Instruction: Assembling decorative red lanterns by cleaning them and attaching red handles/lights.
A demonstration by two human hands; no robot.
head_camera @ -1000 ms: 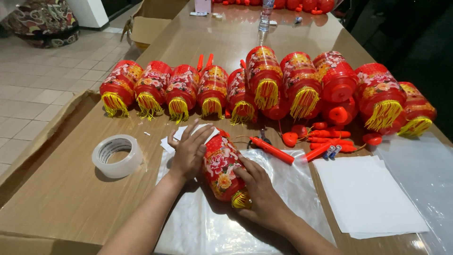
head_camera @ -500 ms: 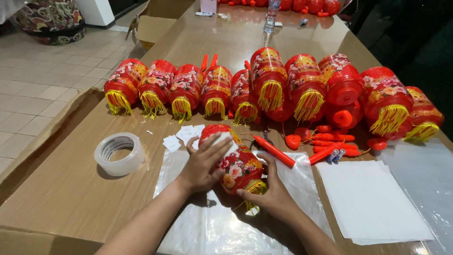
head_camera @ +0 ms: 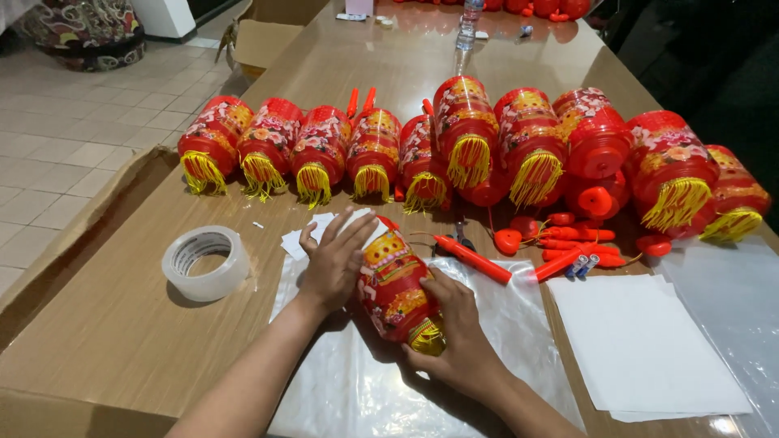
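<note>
A red and gold paper lantern (head_camera: 396,285) with a yellow tassel lies on its side on a clear plastic sheet (head_camera: 357,389) near the table's front. My left hand (head_camera: 334,259) presses flat on its upper left side, fingers spread over the top end. From the lower right, my right hand (head_camera: 456,334) cups it close to the tassel end. Both hands grip the lantern between them.
A row of several similar lanterns (head_camera: 454,142) lies across the table's middle. A roll of clear tape (head_camera: 205,263) sits at left, red sticks (head_camera: 473,259) and small red parts at right, white paper sheets (head_camera: 641,345) further right. Cardboard (head_camera: 73,235) leans at the table's left edge.
The lantern has been turned and shifted slightly right on the plastic sheet. My left hand moved up over its top end; my right hand slid toward the tassel end.
</note>
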